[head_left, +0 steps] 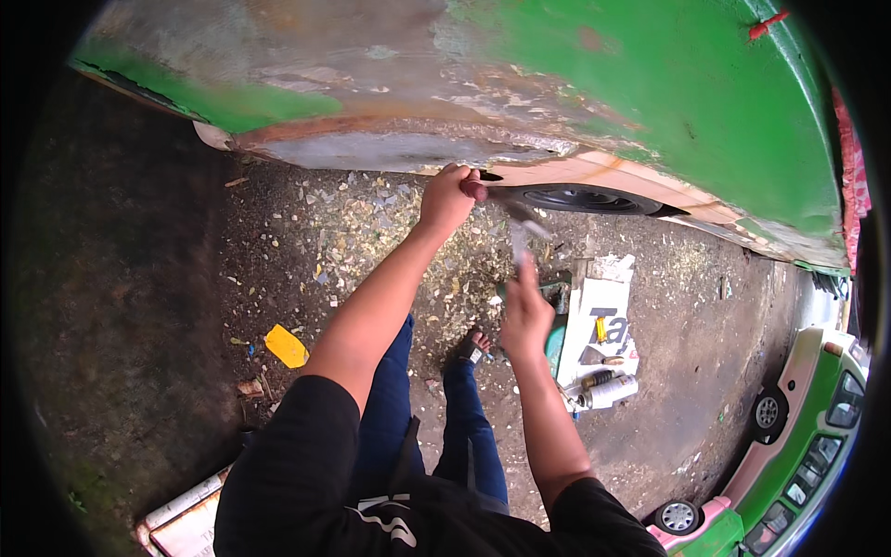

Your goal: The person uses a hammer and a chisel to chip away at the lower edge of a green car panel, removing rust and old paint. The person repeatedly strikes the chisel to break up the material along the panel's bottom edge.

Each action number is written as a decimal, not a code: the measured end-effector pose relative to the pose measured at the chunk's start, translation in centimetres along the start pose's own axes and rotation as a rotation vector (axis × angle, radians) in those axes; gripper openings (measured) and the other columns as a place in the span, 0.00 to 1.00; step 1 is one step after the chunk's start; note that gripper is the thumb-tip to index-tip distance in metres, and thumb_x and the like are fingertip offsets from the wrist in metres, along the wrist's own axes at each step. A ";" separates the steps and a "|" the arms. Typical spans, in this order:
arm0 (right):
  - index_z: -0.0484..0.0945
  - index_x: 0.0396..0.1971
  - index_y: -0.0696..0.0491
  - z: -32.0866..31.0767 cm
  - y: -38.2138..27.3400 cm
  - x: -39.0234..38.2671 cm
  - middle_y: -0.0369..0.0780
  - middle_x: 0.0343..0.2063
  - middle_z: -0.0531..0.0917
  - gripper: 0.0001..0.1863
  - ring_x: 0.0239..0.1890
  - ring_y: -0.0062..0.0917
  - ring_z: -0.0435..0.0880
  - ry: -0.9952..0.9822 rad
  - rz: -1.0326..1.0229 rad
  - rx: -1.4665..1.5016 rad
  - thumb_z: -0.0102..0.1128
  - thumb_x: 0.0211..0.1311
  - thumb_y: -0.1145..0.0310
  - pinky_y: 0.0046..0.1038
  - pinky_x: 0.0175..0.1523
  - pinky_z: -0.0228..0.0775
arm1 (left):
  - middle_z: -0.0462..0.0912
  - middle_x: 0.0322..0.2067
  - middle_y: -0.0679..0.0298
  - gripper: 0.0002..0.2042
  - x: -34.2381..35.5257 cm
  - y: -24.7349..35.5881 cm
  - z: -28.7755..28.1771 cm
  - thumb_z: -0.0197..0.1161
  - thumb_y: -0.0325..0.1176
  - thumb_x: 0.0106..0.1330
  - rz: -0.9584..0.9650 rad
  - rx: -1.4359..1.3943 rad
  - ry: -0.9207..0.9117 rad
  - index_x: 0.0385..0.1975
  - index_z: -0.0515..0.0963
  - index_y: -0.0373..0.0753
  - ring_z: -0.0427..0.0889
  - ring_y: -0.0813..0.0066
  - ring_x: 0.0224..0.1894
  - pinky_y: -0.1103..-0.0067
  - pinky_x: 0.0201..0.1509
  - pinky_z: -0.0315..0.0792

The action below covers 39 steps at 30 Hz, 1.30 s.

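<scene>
The left hand [447,202] is closed around a tool with a red-brown handle [474,189]. The butt of this handle projects from the thumb side of the fist and points right, toward the hammer [520,243]; its long axis runs roughly left to right. The opposite end of the tool is hidden by the fist and cannot be identified.

The right hand [527,320] is closed around the hammer's shaft. The shaft extends from the top of the fist toward the vehicle body [650,84], its long axis nearly vertical in the view. The head lies beyond the grip, set crosswise to the shaft and slanting up and left toward the butt. It is blurred; contact with the butt cannot be determined.

The left fist is located at the lower edge of the vehicle body, left of the wheel [589,199]. Pale flakes [357,218] cover the ground below. Right of the right hand lies a white sheet [575,348] bearing a spray can [611,392].
</scene>
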State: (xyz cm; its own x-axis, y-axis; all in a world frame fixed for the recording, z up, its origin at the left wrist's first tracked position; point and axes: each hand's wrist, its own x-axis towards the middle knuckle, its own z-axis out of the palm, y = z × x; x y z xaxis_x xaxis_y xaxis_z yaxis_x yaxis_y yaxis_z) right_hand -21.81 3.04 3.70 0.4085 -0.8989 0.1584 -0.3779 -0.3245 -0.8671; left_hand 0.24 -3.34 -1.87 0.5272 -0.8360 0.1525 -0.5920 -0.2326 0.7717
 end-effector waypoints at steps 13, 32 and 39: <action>0.62 0.68 0.56 -3.4 -0.9 -6.0 0.29 0.24 0.69 0.25 0.25 0.11 0.64 0.036 0.515 0.478 0.50 0.72 0.72 0.16 0.31 0.61 | 0.72 0.30 0.60 0.11 -6.9 -1.7 0.3 0.63 0.33 0.64 0.198 -0.134 -0.045 0.25 0.70 0.36 0.75 0.57 0.32 0.68 0.35 0.70; 0.65 0.67 0.52 -3.1 -0.5 -4.4 0.27 0.28 0.73 0.25 0.27 0.10 0.64 -0.030 0.487 0.393 0.52 0.71 0.73 0.15 0.33 0.62 | 0.71 0.25 0.55 0.12 -2.5 -0.4 0.0 0.59 0.33 0.66 0.162 -0.050 0.042 0.23 0.68 0.34 0.72 0.52 0.28 0.65 0.32 0.67; 0.64 0.67 0.55 -3.9 -0.8 -3.9 0.28 0.26 0.70 0.26 0.27 0.11 0.64 0.003 0.534 0.411 0.50 0.71 0.73 0.15 0.32 0.60 | 0.71 0.25 0.56 0.13 -2.5 -0.2 0.0 0.59 0.34 0.66 0.167 -0.022 -0.003 0.22 0.68 0.35 0.73 0.51 0.29 0.63 0.32 0.67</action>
State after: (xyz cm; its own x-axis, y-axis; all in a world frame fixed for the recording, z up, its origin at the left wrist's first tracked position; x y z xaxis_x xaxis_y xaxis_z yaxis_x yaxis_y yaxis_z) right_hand -26.32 5.70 5.63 0.2507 -0.9061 -0.3409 -0.1805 0.3022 -0.9360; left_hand -1.00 -1.25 -2.40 0.4207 -0.8635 0.2781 -0.6578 -0.0792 0.7491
